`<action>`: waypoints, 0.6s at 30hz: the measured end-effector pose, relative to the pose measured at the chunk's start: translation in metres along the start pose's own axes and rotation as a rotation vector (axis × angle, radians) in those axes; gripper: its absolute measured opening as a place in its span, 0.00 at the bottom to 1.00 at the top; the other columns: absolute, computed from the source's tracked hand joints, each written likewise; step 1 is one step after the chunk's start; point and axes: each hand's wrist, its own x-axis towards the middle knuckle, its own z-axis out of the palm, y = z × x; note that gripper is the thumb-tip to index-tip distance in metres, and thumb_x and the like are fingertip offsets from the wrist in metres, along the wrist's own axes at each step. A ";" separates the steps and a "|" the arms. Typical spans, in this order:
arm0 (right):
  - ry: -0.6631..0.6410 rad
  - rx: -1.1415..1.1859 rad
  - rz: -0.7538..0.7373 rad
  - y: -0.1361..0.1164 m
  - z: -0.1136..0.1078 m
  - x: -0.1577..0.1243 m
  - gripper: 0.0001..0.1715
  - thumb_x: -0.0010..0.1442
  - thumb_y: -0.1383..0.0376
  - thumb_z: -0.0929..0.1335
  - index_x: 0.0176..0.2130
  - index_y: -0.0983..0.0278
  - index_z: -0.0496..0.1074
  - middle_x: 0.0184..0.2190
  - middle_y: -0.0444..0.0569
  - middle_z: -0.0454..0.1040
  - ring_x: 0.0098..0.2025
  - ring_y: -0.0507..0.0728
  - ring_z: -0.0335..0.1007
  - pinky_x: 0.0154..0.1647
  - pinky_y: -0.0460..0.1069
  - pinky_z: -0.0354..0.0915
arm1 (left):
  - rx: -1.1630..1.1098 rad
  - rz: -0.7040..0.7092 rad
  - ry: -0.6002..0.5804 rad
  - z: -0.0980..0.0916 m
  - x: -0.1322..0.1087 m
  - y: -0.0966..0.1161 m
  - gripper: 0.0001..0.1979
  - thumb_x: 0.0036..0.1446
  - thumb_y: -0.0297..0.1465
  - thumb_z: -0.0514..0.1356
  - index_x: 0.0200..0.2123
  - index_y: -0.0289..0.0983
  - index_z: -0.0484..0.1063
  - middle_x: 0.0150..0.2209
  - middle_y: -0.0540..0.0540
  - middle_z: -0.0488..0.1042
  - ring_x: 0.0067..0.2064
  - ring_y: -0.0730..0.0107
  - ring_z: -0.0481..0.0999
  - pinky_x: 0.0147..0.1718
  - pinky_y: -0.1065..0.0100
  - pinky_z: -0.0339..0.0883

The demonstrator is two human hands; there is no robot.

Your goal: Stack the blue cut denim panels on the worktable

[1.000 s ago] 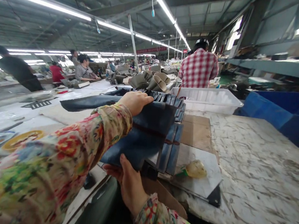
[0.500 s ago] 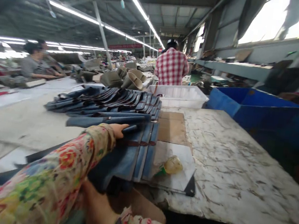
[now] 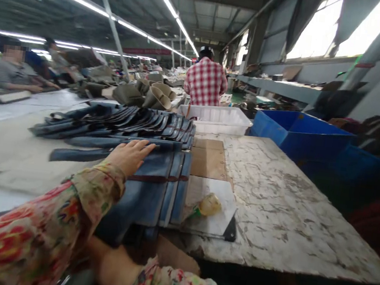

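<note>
A: Two hands on one bench (image 3: 289, 204), big worn top, scuffed white. What's on it?

B: Biggest thing is the blue bin (image 3: 297, 132) at the far right edge, white tray (image 3: 220, 118) just left of it. Person in a checked shirt (image 3: 205, 82) stands beyond the tray, back to camera. More people seated far left, blurred

A: And the work itself?

B: Fanned row of dark blue pieces (image 3: 116, 122) across the far middle of the bench. Nearer, a stack of blue pieces (image 3: 157, 189) overlapped edge on edge, near end hanging over the bench front. Brown band runs across the stack

A: Left hand?

B: Left hand (image 3: 130, 154) lies flat on top of the stack's far end, fingers spread wide and pointing right, palm down. Pressing or resting, not gripping. Floral sleeve (image 3: 46, 227) fills the lower left

A: Right hand?

B: Right hand (image 3: 108, 261) is low at the near edge, under the overhanging end of the stack. Only wrist and heel show, fingers hidden behind the left sleeve. Can't tell whether it grips

A: Small stuff?

B: Cardboard sheet (image 3: 208, 158) just right of the stack, white board (image 3: 210, 209) nearer, touching the stack's right edge. Yellowish lump (image 3: 208, 204) sits on the board, green bit at its left end, too blurred to identify
</note>
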 end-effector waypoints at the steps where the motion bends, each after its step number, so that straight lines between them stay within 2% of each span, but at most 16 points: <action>1: -0.047 0.029 0.031 0.003 0.002 -0.003 0.27 0.62 0.49 0.60 0.47 0.67 0.69 0.40 0.53 0.73 0.39 0.55 0.71 0.42 0.53 0.65 | -0.047 0.002 -0.024 -0.019 -0.019 -0.004 0.26 0.60 0.30 0.49 0.62 0.39 0.55 0.60 0.45 0.59 0.56 0.58 0.61 0.49 0.57 0.63; 3: -0.152 0.084 0.124 0.007 0.003 -0.009 0.32 0.60 0.45 0.59 0.46 0.68 0.70 0.37 0.53 0.75 0.35 0.54 0.72 0.39 0.50 0.63 | -0.149 0.005 -0.032 -0.054 -0.068 -0.015 0.24 0.60 0.36 0.49 0.60 0.38 0.58 0.56 0.46 0.63 0.55 0.63 0.64 0.53 0.61 0.60; 6: -0.257 0.043 0.221 0.011 0.002 -0.012 0.33 0.57 0.43 0.61 0.42 0.68 0.71 0.35 0.52 0.75 0.33 0.52 0.71 0.35 0.47 0.61 | -0.199 -0.120 -0.049 -0.092 -0.168 -0.041 0.26 0.61 0.43 0.45 0.58 0.40 0.59 0.55 0.49 0.66 0.54 0.66 0.66 0.55 0.64 0.58; 9: -0.262 -0.106 0.228 0.016 0.001 -0.011 0.26 0.54 0.48 0.65 0.39 0.68 0.71 0.32 0.50 0.75 0.30 0.50 0.70 0.33 0.45 0.60 | -0.162 -0.408 -0.154 -0.111 -0.289 -0.069 0.33 0.58 0.55 0.41 0.60 0.44 0.56 0.57 0.53 0.63 0.56 0.66 0.64 0.57 0.61 0.54; 11: -0.262 -0.171 0.225 0.021 0.001 -0.010 0.22 0.52 0.51 0.67 0.37 0.67 0.71 0.31 0.48 0.74 0.28 0.49 0.68 0.31 0.45 0.59 | -0.163 -0.698 -0.257 -0.114 -0.368 -0.078 0.38 0.54 0.60 0.40 0.60 0.45 0.55 0.59 0.54 0.61 0.57 0.66 0.63 0.59 0.61 0.52; 13: -0.258 -0.211 0.215 0.027 0.001 -0.010 0.21 0.49 0.53 0.68 0.36 0.67 0.71 0.29 0.47 0.74 0.27 0.48 0.67 0.30 0.45 0.58 | -0.204 -0.943 -0.299 -0.110 -0.433 -0.070 0.43 0.50 0.63 0.40 0.59 0.40 0.58 0.58 0.51 0.62 0.58 0.67 0.61 0.60 0.63 0.50; 14: -0.253 -0.231 0.208 0.029 0.000 -0.009 0.20 0.48 0.53 0.69 0.35 0.67 0.71 0.28 0.46 0.73 0.26 0.49 0.66 0.29 0.45 0.58 | -0.238 -1.049 -0.312 -0.105 -0.458 -0.059 0.46 0.49 0.64 0.41 0.59 0.36 0.58 0.59 0.48 0.61 0.59 0.66 0.60 0.60 0.64 0.50; 16: -0.244 -0.265 0.192 0.033 -0.002 -0.009 0.21 0.46 0.52 0.69 0.33 0.66 0.71 0.27 0.46 0.73 0.27 0.50 0.66 0.28 0.45 0.58 | -0.355 -1.184 -0.409 -0.090 -0.489 -0.029 0.45 0.49 0.60 0.44 0.59 0.32 0.57 0.59 0.44 0.60 0.60 0.63 0.59 0.60 0.63 0.49; 18: -0.235 -0.287 0.178 0.036 -0.004 -0.009 0.24 0.44 0.50 0.70 0.34 0.66 0.72 0.27 0.47 0.73 0.27 0.50 0.66 0.29 0.46 0.59 | -0.441 -1.216 -0.485 -0.073 -0.502 0.004 0.45 0.49 0.56 0.45 0.61 0.30 0.54 0.59 0.41 0.60 0.59 0.59 0.61 0.59 0.60 0.52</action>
